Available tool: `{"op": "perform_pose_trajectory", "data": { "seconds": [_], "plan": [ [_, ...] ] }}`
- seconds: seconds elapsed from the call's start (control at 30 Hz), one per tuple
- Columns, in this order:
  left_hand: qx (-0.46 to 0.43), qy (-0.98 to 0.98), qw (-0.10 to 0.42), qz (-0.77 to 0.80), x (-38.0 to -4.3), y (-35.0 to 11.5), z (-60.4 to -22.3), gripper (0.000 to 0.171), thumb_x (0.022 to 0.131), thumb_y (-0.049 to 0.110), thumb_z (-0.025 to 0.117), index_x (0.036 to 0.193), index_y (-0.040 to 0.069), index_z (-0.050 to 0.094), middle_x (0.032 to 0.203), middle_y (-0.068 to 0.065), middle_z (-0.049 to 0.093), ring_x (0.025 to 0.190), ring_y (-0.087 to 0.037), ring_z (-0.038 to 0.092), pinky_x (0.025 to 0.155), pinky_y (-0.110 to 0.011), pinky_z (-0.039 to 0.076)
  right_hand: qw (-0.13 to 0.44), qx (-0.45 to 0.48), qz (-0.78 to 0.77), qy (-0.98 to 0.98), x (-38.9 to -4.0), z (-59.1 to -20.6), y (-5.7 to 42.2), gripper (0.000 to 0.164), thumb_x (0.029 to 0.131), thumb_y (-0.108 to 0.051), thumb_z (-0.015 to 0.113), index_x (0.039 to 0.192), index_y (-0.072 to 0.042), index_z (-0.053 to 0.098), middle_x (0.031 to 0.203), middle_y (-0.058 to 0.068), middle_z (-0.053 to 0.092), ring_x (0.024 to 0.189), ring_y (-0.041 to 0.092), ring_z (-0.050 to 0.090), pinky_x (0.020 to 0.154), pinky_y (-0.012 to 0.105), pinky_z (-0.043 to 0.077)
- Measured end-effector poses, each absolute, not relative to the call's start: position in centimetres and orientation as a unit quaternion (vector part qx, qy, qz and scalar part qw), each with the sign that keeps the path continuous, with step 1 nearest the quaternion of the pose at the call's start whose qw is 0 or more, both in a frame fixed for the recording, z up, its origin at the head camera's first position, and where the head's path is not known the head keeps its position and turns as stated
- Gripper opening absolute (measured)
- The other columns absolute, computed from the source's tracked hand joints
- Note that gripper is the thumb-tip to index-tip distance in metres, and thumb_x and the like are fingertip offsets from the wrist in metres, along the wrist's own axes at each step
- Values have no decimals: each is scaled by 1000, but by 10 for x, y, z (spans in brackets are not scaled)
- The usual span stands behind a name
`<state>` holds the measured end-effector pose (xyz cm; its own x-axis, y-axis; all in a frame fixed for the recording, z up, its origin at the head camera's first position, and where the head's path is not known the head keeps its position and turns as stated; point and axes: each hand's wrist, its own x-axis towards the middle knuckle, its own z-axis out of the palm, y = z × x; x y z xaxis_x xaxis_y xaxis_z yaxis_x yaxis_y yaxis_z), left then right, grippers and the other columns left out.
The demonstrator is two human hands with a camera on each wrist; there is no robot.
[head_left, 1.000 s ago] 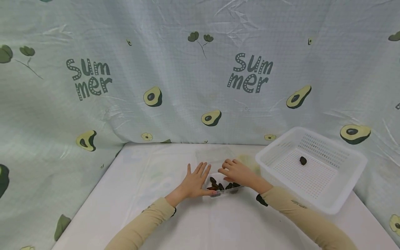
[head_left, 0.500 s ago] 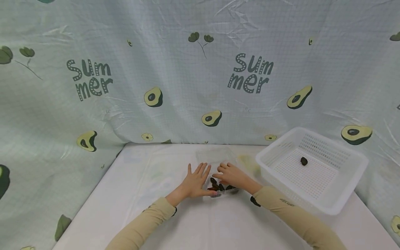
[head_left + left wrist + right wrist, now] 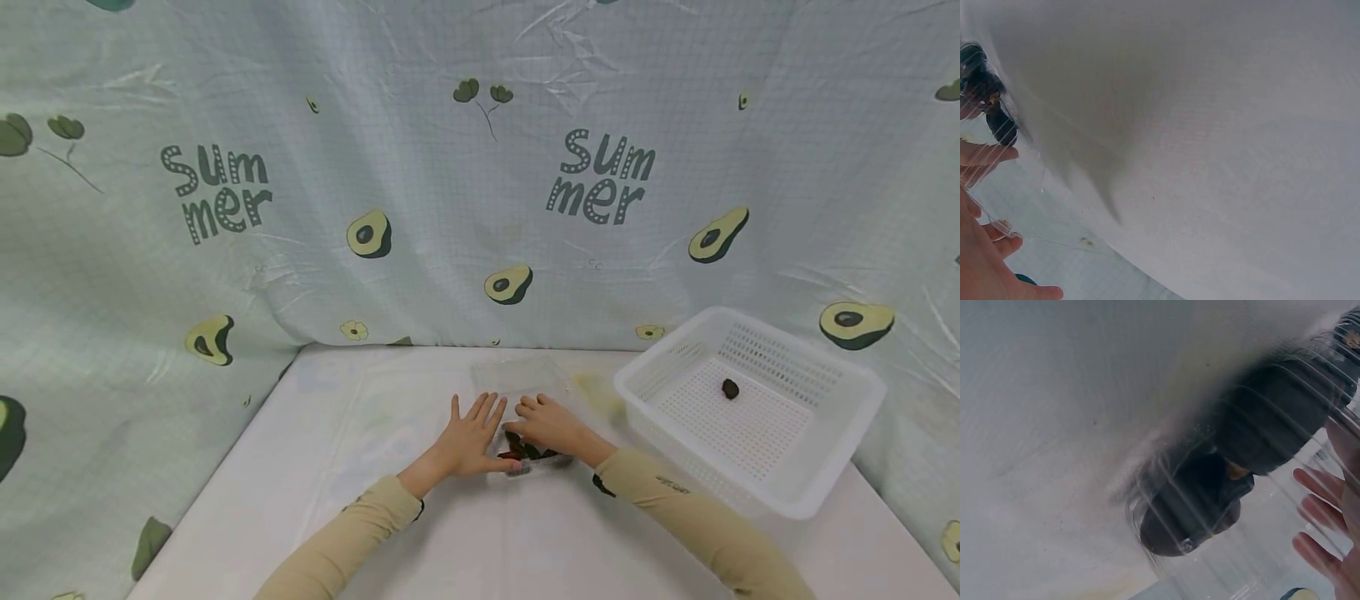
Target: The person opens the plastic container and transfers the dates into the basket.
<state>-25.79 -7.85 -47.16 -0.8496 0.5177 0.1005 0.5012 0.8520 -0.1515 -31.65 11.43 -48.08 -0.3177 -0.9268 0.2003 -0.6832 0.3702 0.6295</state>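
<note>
A clear plastic box (image 3: pixel 542 467) holds several dark oval pieces (image 3: pixel 532 451), one of them reddish (image 3: pixel 510 455). In the right wrist view, dark pieces (image 3: pixel 1279 412) show through the ribbed clear wall; their kind is unclear. My left hand (image 3: pixel 463 443) lies at the box's left end with fingers spread straight and its thumb along the front wall. My right hand (image 3: pixel 553 425) reaches over the box from the right, fingers bent down toward the pieces at the left. Its fingertips are partly hidden, so whether they pinch a piece cannot be told.
At the right stands a white perforated basket (image 3: pixel 840 467) with one dark piece (image 3: pixel 731 388) on its floor. A clear plastic sheet or lid (image 3: pixel 517 375) lies behind the box. The white table (image 3: pixel 360 392) meets a printed curtain (image 3: pixel 420 275) at the back.
My right hand has moved left over the box and lower, toward the pieces near my left hand. The left hand has stayed in place.
</note>
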Motion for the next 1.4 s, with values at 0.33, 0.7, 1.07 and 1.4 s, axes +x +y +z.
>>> {"op": "perform_pose_trajectory", "data": {
  "seconds": [0.33,0.7,1.07,1.4],
  "plan": [
    [-269,-960,67,41,-257,-78,-471,99,75,78,29,144,8,15,149,-14,17,137,-29,18,97,-66,17,263,509,-237,-785,-314,-479,111,33,79,-41,61,111,-34,57,100,-7,60,90,12,50,71,28,43],
    [-261,-962,63,54,-259,-77,-471,98,76,77,30,145,10,13,149,-13,16,137,-29,17,97,-66,17,272,514,-233,-779,-317,-478,116,33,78,-40,64,109,-31,58,101,-6,61,91,13,51,72,28,44],
    [-261,-963,59,43,-259,-77,-470,99,75,78,28,145,9,12,149,-14,16,137,-29,17,97,-66,18,286,522,-226,-771,-309,-464,129,33,77,-44,63,105,-29,58,96,-6,60,85,12,49,67,25,40],
    [-261,-963,58,33,-260,-78,-469,99,76,77,30,145,9,10,149,-14,17,137,-30,17,97,-66,18,320,531,-222,-752,-301,-451,146,30,76,-47,63,98,-27,57,92,-5,59,83,12,49,66,26,39]
  ]
}}
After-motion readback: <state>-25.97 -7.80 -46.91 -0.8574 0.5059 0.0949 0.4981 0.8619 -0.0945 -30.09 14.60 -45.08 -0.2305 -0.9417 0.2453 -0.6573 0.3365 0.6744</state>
